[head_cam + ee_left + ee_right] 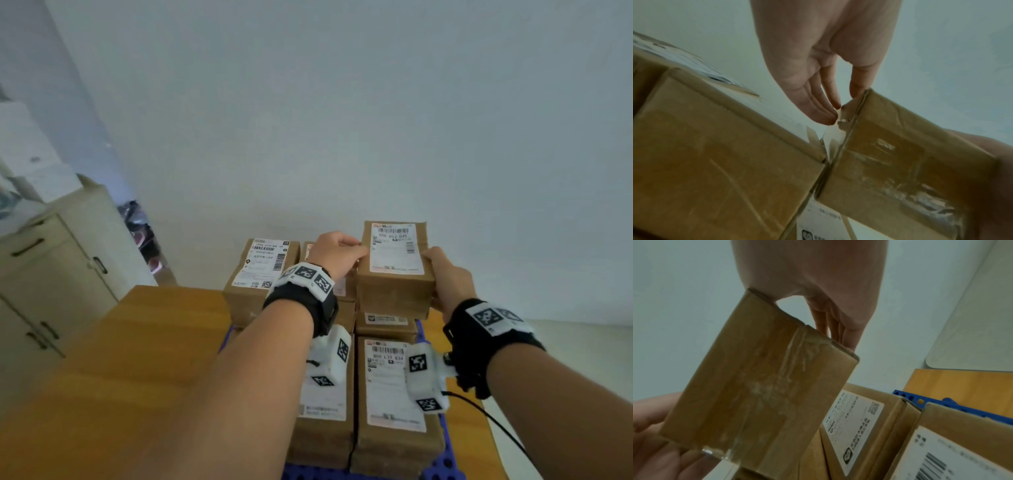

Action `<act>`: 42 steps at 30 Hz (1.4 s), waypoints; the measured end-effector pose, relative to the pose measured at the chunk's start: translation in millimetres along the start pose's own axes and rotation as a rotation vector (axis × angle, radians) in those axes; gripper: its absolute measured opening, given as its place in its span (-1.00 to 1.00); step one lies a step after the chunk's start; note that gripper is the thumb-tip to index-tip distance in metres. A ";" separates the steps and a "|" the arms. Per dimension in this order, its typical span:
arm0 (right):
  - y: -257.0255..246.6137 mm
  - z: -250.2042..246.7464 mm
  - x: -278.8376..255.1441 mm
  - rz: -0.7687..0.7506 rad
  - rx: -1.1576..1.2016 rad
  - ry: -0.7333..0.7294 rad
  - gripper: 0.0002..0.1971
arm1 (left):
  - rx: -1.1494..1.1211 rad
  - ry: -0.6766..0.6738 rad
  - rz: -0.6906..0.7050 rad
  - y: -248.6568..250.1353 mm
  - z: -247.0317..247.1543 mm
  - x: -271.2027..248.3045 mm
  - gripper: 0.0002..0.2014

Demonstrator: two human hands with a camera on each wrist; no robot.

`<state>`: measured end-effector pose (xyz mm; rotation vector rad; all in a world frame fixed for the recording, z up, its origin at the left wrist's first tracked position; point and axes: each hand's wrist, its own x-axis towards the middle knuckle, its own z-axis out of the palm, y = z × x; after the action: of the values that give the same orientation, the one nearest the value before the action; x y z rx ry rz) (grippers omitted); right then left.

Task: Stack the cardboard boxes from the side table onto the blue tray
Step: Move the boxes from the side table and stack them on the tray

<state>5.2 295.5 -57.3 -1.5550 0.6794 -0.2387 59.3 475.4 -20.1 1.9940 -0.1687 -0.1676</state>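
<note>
Wooden bench (pixel 144 342) carries the blue tray (pixel 445 466), already packed with labelled cardboard boxes (pixel 394 394). Held box (pixel 394 274) sits raised over the far right stack, apparently not yet seated. Left hand (pixel 337 253) and right hand (pixel 445 277) each clasp a side, fingers curled round the edges. Advice: lower level, square corners with the box beneath, loosen grip only once it rests flat.

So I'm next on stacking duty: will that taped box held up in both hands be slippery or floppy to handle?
Probably stiff: the held cardboard box keeps square edges between the left hand and right hand. Possibly a little slick, since glossy clear tape runs across its underside. It seems light for its size, though weight cannot be confirmed.
</note>
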 end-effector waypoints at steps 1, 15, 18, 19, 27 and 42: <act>1.1 1.2 0.4 0.007 -0.001 0.017 -0.37 | 0.015 -0.008 0.007 -2.1 0.0 2.7 -0.81; 18.1 9.5 18.8 0.105 -0.007 -0.043 -0.68 | 0.351 -0.016 0.113 -21.2 -4.1 24.1 -0.67; 19.0 9.5 21.4 0.133 -0.007 -0.067 -0.68 | 0.390 -0.045 0.111 -21.5 -2.3 26.0 -0.62; 19.4 9.7 21.9 0.146 -0.010 -0.074 -0.67 | 0.400 -0.059 0.109 -21.5 -1.3 26.8 -0.60; 19.1 9.9 24.7 0.181 -0.048 -0.102 -0.66 | 0.433 -0.071 0.093 -22.6 2.8 32.7 -0.60; 12.8 13.7 19.1 0.173 -0.217 -0.117 -0.76 | 0.447 -0.066 0.103 -25.7 5.7 39.1 -0.62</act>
<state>24.3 296.9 -76.0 -1.6905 0.7624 0.0572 97.6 473.3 -47.5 2.4187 -0.3774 -0.1374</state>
